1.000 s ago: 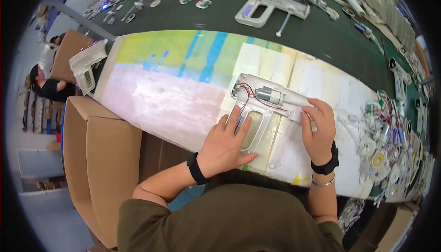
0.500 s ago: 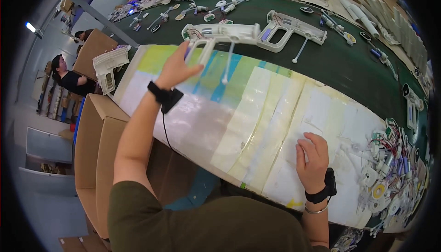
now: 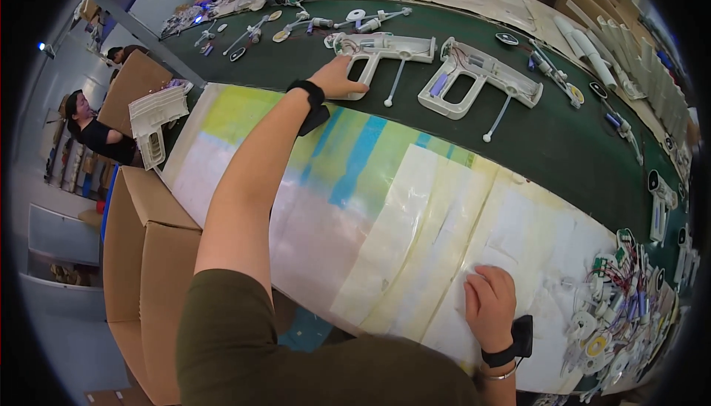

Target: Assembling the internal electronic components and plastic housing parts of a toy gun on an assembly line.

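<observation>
On the near edge of the dark green belt lies a white gun-shaped plastic housing half point(image 3: 413, 48), with wires, a motor-like cylinder and a thin rod with a ball end fitted to it. My left hand point(image 3: 335, 80) is closed round its handle, the thumb along the handle's lower end; the fingertips are partly hidden. Just right of it rests a similar gun-shaped housing half point(image 3: 529, 92) with a purple cylinder in its handle. My right hand point(image 3: 492, 304) rests with curled fingers over the film-covered worktop point(image 3: 311, 239), nothing visible in it.
A pile of wired small parts point(image 3: 618, 310) covers the worktop's right end. Several rod-and-motor assemblies point(image 3: 374, 21) lie along the belt. An open cardboard box point(image 3: 170, 273) stands at the left, below an empty white housing shell point(image 3: 158, 117). Other people are at the far left and back.
My left hand has carried the gun-shaped housing half forward and right, from above the worktop's edge onto the belt. My right hand has drawn slightly nearer and its fingers have curled.
</observation>
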The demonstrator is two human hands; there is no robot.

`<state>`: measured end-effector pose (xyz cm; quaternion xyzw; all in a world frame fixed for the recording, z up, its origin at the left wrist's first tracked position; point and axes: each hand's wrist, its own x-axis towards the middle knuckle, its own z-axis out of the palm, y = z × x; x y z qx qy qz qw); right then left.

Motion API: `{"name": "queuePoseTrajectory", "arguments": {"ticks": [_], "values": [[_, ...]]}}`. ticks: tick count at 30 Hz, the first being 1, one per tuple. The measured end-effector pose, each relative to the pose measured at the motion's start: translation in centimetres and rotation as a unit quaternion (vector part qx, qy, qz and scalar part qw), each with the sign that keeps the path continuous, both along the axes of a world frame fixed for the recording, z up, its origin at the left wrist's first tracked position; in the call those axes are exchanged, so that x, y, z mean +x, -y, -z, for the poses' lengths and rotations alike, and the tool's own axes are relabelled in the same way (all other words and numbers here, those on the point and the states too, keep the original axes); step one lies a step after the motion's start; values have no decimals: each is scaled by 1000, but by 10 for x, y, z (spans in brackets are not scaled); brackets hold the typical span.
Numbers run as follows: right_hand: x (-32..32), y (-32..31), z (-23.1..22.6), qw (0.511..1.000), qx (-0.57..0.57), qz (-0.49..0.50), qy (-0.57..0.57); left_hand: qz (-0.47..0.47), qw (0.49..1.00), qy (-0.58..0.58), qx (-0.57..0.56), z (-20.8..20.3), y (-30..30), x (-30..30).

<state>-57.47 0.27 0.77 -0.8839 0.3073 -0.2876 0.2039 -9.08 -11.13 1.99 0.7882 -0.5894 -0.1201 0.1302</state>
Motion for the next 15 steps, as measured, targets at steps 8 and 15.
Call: {"name": "queuePoseTrajectory", "arguments": {"ticks": [8, 15], "values": [[-3, 0, -6, 999, 23, -13, -17, -63, 989, 112, -76, -59, 68, 19], [-6, -1, -7, 998, 40, -34, -21, 1, 919, 394, 30, -25, 138, -2]]}}
